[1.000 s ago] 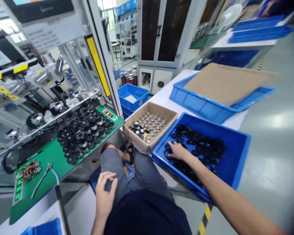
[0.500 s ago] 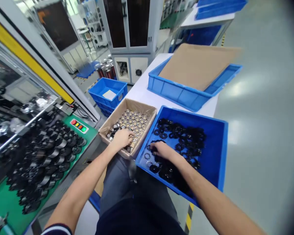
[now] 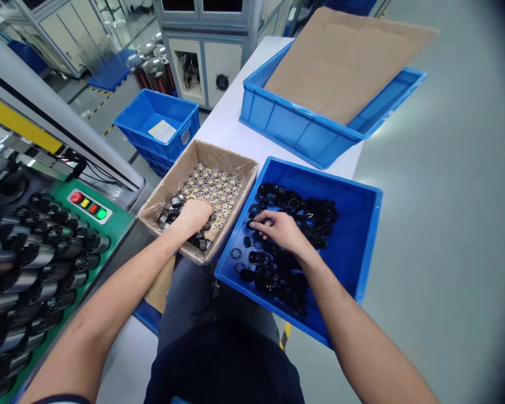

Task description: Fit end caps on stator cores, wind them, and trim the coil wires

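My left hand (image 3: pixel 194 216) reaches into a cardboard box (image 3: pixel 231 165) lined with rows of small silver metal rings (image 3: pixel 214 188); its fingers curl down over the parts at the near end, and what they hold is hidden. My right hand (image 3: pixel 278 230) lies in a blue bin (image 3: pixel 362 224) among a heap of black ring-shaped parts (image 3: pixel 303 210), fingers bent and apart, tips touching the parts at the bin's left side. Both bins rest on a white table (image 3: pixel 229 120) in front of my lap.
A second blue bin (image 3: pixel 294 132) covered by a cardboard sheet (image 3: pixel 345 56) stands further back. Stacked blue bins (image 3: pixel 157 126) sit on the floor at left. A green machine ledge (image 3: pixel 109 235) with coloured buttons (image 3: pixel 88 205) carries rows of black-and-silver cylindrical parts (image 3: pixel 33 252).
My left hand rose from my knee into the cardboard box. My right hand shifted slightly within the blue bin. My view swung right and down, away from the machine.
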`<state>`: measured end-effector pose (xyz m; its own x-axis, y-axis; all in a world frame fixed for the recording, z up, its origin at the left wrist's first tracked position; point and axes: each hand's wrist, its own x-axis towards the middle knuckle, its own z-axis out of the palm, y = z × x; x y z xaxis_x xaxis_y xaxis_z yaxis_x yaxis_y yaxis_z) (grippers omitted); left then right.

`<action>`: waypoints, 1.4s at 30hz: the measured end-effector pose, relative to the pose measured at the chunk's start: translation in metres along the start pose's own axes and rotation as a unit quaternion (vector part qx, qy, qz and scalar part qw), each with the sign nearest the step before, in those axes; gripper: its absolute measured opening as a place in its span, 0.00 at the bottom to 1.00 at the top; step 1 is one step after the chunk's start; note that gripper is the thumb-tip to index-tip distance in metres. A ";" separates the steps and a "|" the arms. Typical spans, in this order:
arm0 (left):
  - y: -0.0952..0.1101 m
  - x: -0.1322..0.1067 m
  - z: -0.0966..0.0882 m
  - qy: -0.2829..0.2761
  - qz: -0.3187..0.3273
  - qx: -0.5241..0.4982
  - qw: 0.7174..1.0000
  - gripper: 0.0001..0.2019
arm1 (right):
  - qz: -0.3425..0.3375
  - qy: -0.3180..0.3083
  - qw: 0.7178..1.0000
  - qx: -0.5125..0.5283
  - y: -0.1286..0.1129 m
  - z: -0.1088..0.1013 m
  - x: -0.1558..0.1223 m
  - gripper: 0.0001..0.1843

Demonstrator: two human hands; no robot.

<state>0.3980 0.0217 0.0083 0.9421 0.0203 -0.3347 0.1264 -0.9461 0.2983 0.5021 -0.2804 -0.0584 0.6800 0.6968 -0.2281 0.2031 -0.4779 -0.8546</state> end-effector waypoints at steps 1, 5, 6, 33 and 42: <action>-0.004 -0.012 -0.004 0.031 0.001 -0.056 0.998 0.11 | -0.008 0.023 0.999 0.027 -0.005 -0.004 -0.003 0.34; -0.007 -0.058 -0.009 0.131 -0.008 -0.345 0.929 0.12 | -0.049 0.095 0.989 0.098 -0.033 -0.013 -0.016 0.41; -0.004 -0.066 -0.006 0.141 -0.011 -0.416 0.898 0.14 | -0.057 0.104 0.987 0.107 -0.041 -0.014 -0.019 0.41; 0.041 -0.062 0.033 0.084 0.046 -0.763 0.639 0.26 | 0.050 0.023 0.983 -0.174 -0.036 0.016 -0.043 0.16; 0.064 -0.066 0.041 0.112 0.033 -0.766 0.633 0.26 | -0.108 0.089 0.961 0.238 -0.143 0.030 -0.036 0.18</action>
<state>0.3315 -0.0538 0.0131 0.9598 0.2047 -0.1922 0.0754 0.4713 0.8788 0.4270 -0.2215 0.0575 0.7769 0.6291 0.0260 0.0362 -0.0033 -0.9993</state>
